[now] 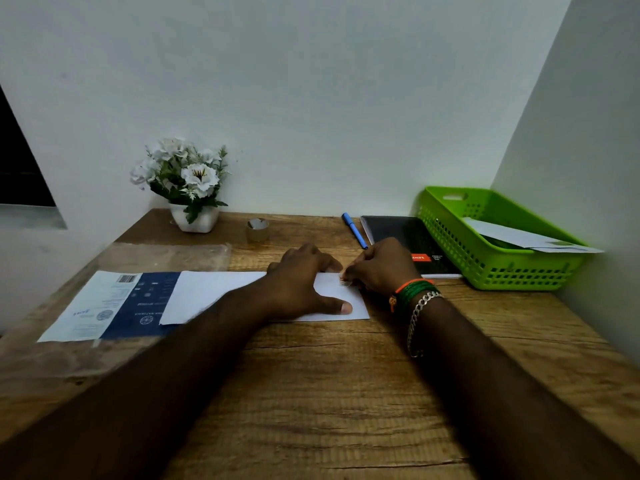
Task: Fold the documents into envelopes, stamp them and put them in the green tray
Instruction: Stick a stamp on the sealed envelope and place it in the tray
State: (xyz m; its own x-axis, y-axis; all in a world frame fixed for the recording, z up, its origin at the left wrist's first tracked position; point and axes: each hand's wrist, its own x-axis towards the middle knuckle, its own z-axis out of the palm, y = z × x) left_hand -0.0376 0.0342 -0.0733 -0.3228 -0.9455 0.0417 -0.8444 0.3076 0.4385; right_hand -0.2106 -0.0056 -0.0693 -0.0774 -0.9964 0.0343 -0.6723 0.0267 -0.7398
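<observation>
A flat white envelope [214, 296] is pinned to the grainy wooden tabletop [329, 393] by the spread left hand [304, 285], its right end pinched in the curled right hand's [381, 268] grip, while the perforated green plastic tray [485, 251] is crowded into the far right corner.

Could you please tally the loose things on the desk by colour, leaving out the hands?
White: 3, the envelope, the tray's envelope, the flower pot
Blue: 2, the pen, the printed packet
Green: 1, the tray
Black: 1, the notebook
Brown: 1, the tape roll
Total: 8
</observation>
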